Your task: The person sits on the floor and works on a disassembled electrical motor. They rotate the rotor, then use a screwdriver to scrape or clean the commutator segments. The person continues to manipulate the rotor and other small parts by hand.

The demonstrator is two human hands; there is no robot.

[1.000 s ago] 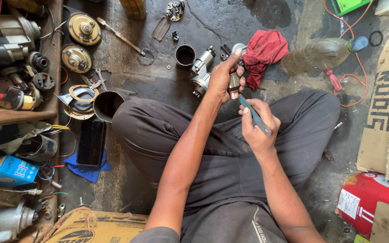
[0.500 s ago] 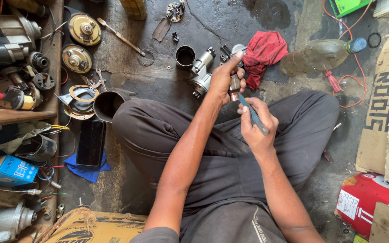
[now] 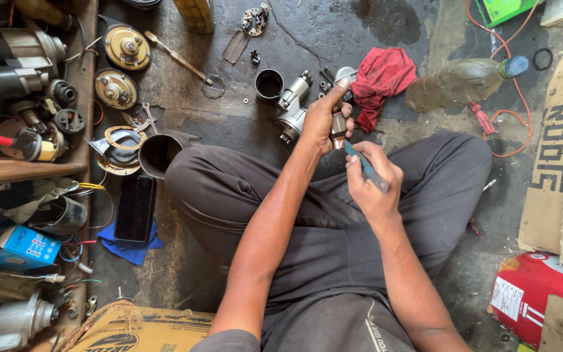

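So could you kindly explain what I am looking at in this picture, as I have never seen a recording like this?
The view comes from a camera worn on a person's head, looking straight down at their own lap and hands. They sit cross-legged on a dark, stained floor. The left hand holds a small cylindrical metal part with a coppery band. The right hand grips a thin blue-grey tool whose tip meets that part. On the floor ahead lie a silver motor-like assembly, a small black cup-shaped housing, a red rag and a plastic bottle with a blue cap. On the left are round metal parts and a dark phone on a blue cloth.
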